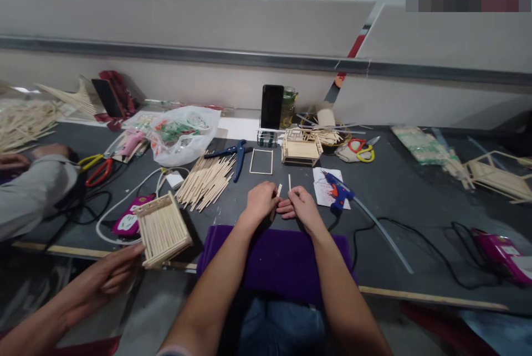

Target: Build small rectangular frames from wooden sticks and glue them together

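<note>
Even indoor light, soft shadows, wide-angle bowing at edges, perhaps slight blur.

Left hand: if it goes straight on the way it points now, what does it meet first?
Probably the small stick house beyond the left hand; the rectangular frame lies just left of that line. Depth is unclear.

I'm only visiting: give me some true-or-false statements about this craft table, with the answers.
1. The left hand pinches a flat stick, the right hand a thin stick. True.
2. The glue gun is in the right hand. False: it lies on white paper beside that hand.
3. A phone stands upright at the back of the table. True.
4. The stick pile lies right of the glue gun. False: it lies left of both hands.
5. Another person's hand touches the stick panel. True.
</note>
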Tool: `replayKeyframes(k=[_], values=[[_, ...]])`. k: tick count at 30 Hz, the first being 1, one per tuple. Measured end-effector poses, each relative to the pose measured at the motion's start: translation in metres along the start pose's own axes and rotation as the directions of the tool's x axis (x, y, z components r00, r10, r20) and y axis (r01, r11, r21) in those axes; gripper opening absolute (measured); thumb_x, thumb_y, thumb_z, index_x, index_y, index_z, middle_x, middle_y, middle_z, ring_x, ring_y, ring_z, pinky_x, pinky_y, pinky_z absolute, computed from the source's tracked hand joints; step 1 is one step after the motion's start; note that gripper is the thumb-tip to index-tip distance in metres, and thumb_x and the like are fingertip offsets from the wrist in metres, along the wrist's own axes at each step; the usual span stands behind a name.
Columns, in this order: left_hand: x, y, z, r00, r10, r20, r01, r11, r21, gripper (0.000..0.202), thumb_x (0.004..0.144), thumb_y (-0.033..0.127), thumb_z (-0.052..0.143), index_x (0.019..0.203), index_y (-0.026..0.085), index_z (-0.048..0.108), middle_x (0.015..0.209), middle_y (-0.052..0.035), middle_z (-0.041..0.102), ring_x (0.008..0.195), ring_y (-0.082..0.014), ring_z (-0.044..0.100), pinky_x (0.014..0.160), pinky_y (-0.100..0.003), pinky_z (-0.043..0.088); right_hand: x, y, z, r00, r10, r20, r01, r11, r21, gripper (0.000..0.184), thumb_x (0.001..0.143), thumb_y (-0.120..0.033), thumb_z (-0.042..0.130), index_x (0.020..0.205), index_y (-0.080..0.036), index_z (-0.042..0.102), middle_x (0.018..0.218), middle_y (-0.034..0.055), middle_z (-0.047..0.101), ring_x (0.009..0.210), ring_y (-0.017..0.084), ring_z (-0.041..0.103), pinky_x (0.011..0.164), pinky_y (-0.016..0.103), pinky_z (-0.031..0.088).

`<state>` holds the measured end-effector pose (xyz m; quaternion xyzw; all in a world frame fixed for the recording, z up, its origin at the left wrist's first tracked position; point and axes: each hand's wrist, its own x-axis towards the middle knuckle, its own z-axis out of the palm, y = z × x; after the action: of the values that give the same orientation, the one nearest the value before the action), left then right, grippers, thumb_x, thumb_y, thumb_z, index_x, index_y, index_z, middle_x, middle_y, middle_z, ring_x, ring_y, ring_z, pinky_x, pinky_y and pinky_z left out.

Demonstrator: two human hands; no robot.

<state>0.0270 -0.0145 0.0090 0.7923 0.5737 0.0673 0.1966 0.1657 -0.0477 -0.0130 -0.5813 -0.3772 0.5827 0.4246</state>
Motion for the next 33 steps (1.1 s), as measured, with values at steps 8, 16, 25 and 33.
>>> replayKeyframes(k=[8, 16, 25, 33], values=[[0.004, -0.004, -0.003, 0.988, 0.153, -0.002, -0.153, 0.988, -0.002, 0.015, 0.085, 0.023, 0.054, 0.091, 0.022, 0.068, 0.094, -0.0058, 0.065, 0.095, -0.0202, 0.061, 0.073, -0.027, 0.043, -0.001, -0.005, -0.016, 0.864, -0.464, -0.197, 0.345, 0.829, -0.44, 0.021, 0.077, -0.04, 0.054, 0.077, -0.019, 0.057, 0.074, 0.0032, 0.063, 0.069, 0.016, 0.06, 0.059, 0.026, 0.048], [0.003, -0.008, -0.006, 0.987, 0.145, 0.062, -0.144, 0.989, -0.02, 0.012, 0.082, 0.023, 0.06, 0.09, 0.023, 0.068, 0.094, -0.0051, 0.068, 0.091, -0.0201, 0.063, 0.073, -0.026, 0.043, 0.002, -0.005, -0.02, 0.836, -0.484, -0.258, 0.367, 0.844, -0.392, 0.023, 0.075, -0.042, 0.057, 0.077, -0.019, 0.06, 0.067, 0.0006, 0.061, 0.062, 0.015, 0.055, 0.06, 0.027, 0.045], [0.0, 0.0, -0.006, 0.994, 0.009, 0.109, -0.01, 1.0, 0.004, 0.014, 0.076, 0.027, 0.061, 0.083, 0.02, 0.071, 0.088, -0.009, 0.071, 0.088, -0.0237, 0.065, 0.073, -0.029, 0.045, 0.002, -0.004, -0.017, 0.837, -0.477, -0.268, 0.347, 0.842, -0.413, 0.022, 0.074, -0.04, 0.056, 0.079, -0.019, 0.06, 0.066, 0.0005, 0.061, 0.061, 0.015, 0.055, 0.06, 0.028, 0.047], [0.002, -0.004, -0.007, 1.0, -0.025, 0.013, 0.028, 0.895, -0.445, 0.009, 0.073, 0.019, 0.057, 0.068, 0.016, 0.064, 0.068, -0.0042, 0.066, 0.069, -0.0171, 0.063, 0.067, -0.027, 0.046, 0.003, -0.003, -0.014, 0.856, -0.421, -0.3, 0.36, 0.902, -0.24, 0.022, 0.072, -0.04, 0.059, 0.078, -0.02, 0.055, 0.066, -0.0019, 0.056, 0.056, 0.012, 0.051, 0.051, 0.023, 0.043]])
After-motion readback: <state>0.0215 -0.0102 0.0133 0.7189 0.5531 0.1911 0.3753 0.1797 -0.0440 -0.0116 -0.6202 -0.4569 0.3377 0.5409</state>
